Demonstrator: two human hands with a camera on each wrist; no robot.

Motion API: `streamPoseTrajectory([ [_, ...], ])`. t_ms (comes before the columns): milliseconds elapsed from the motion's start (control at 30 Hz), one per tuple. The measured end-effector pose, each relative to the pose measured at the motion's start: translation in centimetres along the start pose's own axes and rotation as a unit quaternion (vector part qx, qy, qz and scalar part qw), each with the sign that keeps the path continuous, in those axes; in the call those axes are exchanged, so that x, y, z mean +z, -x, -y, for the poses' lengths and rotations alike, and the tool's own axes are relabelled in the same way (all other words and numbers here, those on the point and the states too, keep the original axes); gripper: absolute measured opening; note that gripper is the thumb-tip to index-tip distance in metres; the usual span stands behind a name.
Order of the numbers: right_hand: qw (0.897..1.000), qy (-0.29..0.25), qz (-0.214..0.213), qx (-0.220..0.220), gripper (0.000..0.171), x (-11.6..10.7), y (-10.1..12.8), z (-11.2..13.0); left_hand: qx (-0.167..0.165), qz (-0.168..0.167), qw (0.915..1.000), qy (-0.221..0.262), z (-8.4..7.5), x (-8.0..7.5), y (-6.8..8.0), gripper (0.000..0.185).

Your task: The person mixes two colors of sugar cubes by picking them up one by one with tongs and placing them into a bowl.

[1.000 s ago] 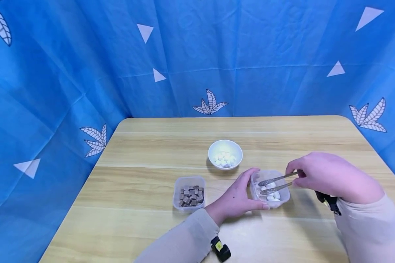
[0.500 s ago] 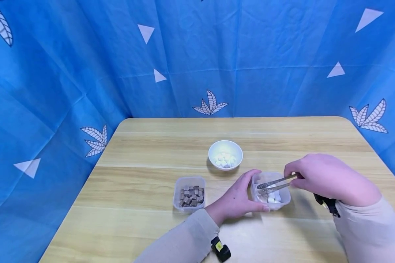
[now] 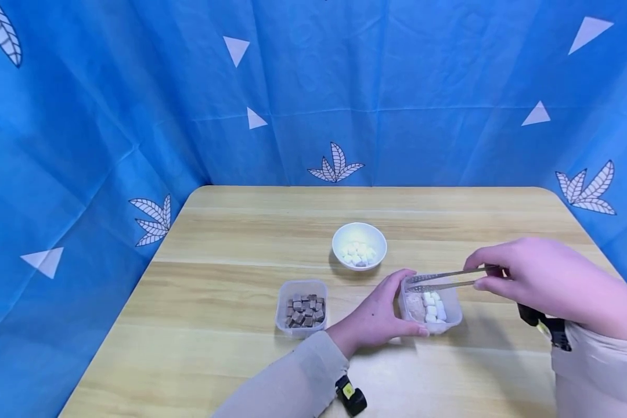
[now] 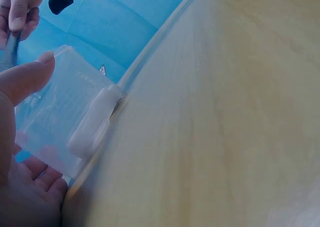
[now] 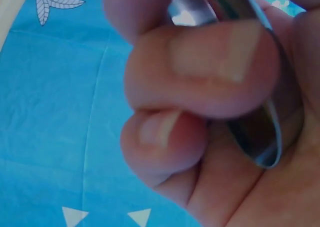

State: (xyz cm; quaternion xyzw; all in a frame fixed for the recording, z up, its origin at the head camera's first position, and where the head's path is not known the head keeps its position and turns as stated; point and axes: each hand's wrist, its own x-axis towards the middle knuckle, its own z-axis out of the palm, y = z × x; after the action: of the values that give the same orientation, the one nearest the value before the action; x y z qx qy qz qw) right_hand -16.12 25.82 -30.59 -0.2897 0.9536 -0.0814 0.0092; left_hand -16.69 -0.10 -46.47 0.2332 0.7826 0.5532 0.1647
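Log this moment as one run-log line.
left hand: holds clear tub | right hand: grips tongs above tub | white bowl: behind

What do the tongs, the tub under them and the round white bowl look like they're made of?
The slim silver tongs look like polished metal, shiny and reflective in the right wrist view. The small square tub seems translucent plastic: its white cubes show through cloudy walls. The round white bowl looks glossy, probably ceramic, possibly melamine.
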Motion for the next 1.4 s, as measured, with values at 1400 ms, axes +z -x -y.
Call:
streamPoseTrajectory([
  [1400, 0.995, -0.002, -0.098, -0.020, 0.020, 1.2, -2.6, 0.0, -0.003, 0.001, 0.9995, -0.031, 0.2, -0.1, 0.0, 0.103],
])
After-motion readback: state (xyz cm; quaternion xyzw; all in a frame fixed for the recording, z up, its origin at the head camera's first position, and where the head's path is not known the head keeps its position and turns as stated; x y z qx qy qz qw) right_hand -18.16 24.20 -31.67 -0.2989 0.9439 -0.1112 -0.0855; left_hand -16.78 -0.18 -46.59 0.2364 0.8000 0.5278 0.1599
